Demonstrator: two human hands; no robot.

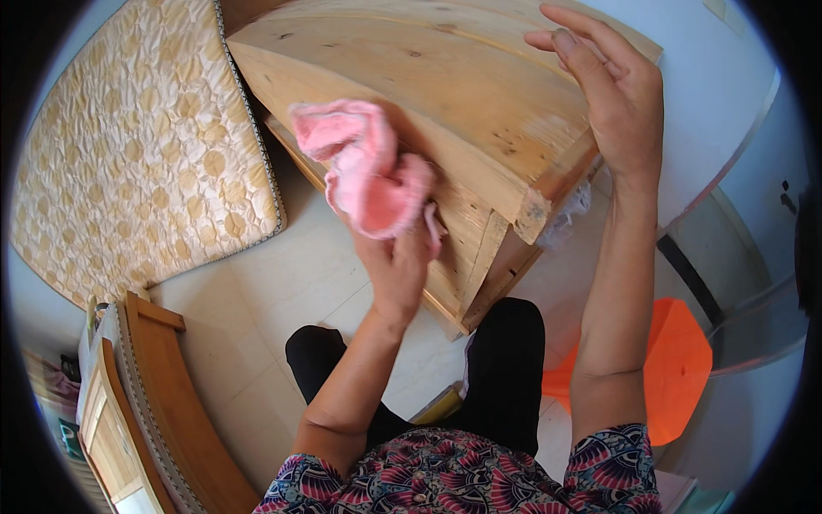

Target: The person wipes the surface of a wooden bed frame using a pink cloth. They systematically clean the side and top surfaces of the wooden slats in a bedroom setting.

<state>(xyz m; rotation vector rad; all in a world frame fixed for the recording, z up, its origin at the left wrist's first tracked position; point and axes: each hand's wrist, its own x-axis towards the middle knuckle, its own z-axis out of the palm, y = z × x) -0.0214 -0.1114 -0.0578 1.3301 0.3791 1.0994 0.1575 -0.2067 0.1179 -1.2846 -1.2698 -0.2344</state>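
Observation:
My left hand (pixel 398 270) grips a crumpled pink cloth (pixel 376 170), held up in front of the near edge of a pale wooden cabinet (pixel 437 83). The cloth covers most of my fingers. At the upper right, my right hand (pixel 620 96) is empty, its fingers curved and apart, over the right end of the cabinet top. Whether it touches the wood I cannot tell. Knots and a few dark marks show in the cabinet's bare wood, and its near corner ends in a rough block (pixel 533 215).
A quilted mattress (pixel 141 154) leans upright at the left. Below it stands a curved wooden bed frame part (pixel 173 398). An orange plastic stool (pixel 677 372) is beside my right arm. Clear plastic wrap (pixel 568 215) hangs by the cabinet's right side. Pale tiles (pixel 250 321) cover the floor.

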